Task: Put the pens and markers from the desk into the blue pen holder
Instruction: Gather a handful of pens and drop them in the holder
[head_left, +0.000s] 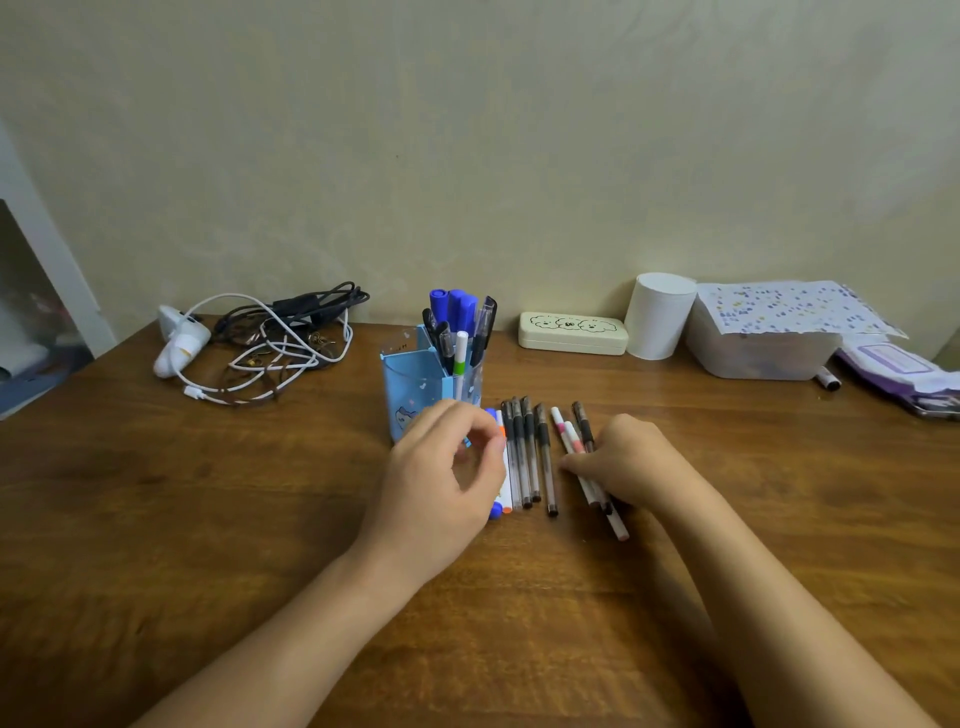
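Note:
The blue pen holder (415, 387) stands mid-desk with blue markers, black pens and a green-banded white marker upright in it. Several black gel pens (525, 452) lie side by side on the desk just right of it. My left hand (441, 483) is curled over two markers with blue and orange caps (500, 506); its fingertips touch them, but a grip is hidden. My right hand (636, 462) lies over two pink-and-white markers (569, 439) and a black pen (584, 428), with its fingers closed on them while they rest on the desk.
A tangle of cables with a white charger (249, 343) lies at the back left. Along the wall to the right are a cream case (571, 332), a white cup (658, 317), a white tub (758, 353) under patterned paper, and a loose marker (828, 378).

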